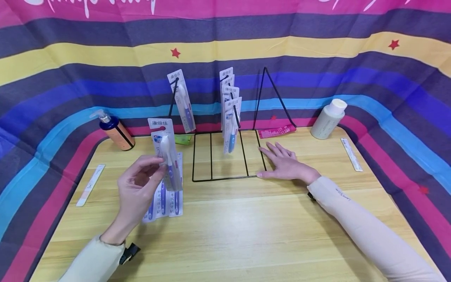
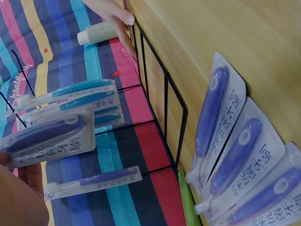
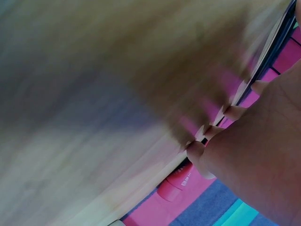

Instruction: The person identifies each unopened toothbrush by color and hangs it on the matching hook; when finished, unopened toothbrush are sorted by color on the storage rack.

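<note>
Between thumb and fingers my left hand (image 1: pixel 141 184) pinches the edge of a packaged purple toothbrush (image 1: pixel 168 156), held upright above the table. Beneath it, several more packaged purple toothbrushes (image 2: pixel 235 160) lie fanned out on the wood. My right hand (image 1: pixel 287 161) rests at the right side of a black wire display rack (image 1: pixel 229 179), fingers spread and fingertips at its base wire. One packaged purple toothbrush (image 1: pixel 184 105) hangs on the rack's left hook. Several packaged blue toothbrushes (image 1: pixel 231 129) hang in a row on the middle hook. The right triangular wire arm (image 1: pixel 280 98) carries none.
Behind the rack lie a pink tube (image 1: pixel 276 131) and a green packet (image 1: pixel 183 139). A blue and orange pump bottle (image 1: pixel 118 131) stands back left, a pale white-capped bottle (image 1: pixel 327 119) back right. Slim white packets (image 1: pixel 90 185) lie near both side edges. Striped cloth (image 1: pixel 225 51) hangs behind.
</note>
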`<action>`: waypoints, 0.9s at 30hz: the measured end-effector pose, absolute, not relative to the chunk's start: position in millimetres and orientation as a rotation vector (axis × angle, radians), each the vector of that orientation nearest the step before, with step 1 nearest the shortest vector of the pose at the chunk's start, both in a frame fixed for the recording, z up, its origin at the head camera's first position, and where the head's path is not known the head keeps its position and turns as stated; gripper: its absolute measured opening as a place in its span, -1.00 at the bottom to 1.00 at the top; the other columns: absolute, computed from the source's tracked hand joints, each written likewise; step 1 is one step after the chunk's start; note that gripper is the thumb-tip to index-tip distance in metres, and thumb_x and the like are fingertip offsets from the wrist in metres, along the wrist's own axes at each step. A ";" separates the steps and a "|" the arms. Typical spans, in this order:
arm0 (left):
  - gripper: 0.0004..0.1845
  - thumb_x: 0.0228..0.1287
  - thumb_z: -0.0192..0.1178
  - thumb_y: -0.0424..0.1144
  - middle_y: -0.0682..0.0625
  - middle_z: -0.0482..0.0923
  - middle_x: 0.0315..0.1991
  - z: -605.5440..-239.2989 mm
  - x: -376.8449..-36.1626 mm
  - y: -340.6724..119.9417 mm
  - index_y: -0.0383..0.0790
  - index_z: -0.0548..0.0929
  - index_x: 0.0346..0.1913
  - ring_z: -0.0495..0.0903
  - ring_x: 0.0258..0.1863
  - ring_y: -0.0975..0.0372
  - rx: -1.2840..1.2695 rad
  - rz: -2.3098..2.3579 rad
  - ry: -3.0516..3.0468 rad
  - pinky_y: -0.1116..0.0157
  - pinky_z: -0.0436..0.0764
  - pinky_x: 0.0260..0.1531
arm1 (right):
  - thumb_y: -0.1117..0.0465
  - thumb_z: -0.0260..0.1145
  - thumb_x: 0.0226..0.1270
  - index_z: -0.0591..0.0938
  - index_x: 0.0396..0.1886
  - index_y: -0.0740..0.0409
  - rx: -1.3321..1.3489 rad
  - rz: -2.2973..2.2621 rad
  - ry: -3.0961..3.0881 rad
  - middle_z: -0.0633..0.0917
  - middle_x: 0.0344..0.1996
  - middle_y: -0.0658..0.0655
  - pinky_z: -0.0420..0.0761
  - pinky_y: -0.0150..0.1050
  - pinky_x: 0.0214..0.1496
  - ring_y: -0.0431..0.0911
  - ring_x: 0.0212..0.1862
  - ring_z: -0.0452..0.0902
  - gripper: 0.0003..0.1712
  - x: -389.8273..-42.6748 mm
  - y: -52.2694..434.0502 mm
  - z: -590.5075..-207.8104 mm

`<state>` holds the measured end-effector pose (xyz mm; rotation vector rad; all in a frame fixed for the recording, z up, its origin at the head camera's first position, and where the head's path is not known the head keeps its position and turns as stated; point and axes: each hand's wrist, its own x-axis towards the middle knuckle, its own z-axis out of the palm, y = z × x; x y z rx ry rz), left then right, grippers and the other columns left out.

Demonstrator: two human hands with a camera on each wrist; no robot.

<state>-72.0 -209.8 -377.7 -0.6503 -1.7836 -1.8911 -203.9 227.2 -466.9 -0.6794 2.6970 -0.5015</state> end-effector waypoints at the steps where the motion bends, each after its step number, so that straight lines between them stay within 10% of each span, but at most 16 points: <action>1: -0.70 0.36 0.13 -0.80 -0.18 0.75 0.02 -378.1 -73.1 -208.8 -0.68 0.64 0.10 0.74 -0.01 0.12 -0.651 -1.892 -1.777 0.33 0.69 0.13 | -0.57 0.29 0.39 -0.01 0.85 -0.08 -0.679 -0.501 2.698 -0.17 0.80 0.19 -0.16 0.55 0.55 0.30 0.74 -0.42 0.29 -203.8 227.4 -466.9; 27: -0.61 0.51 0.06 -0.41 -0.11 0.73 0.16 -397.9 -118.2 -192.5 -0.47 0.68 0.25 0.46 0.01 0.03 -0.566 -1.645 -1.859 0.29 0.35 0.02 | -0.52 0.30 0.43 0.00 0.85 -0.06 -0.687 -0.490 2.703 -0.16 0.79 0.22 -0.13 0.55 0.54 0.31 0.74 -0.42 0.26 -203.6 226.0 -464.1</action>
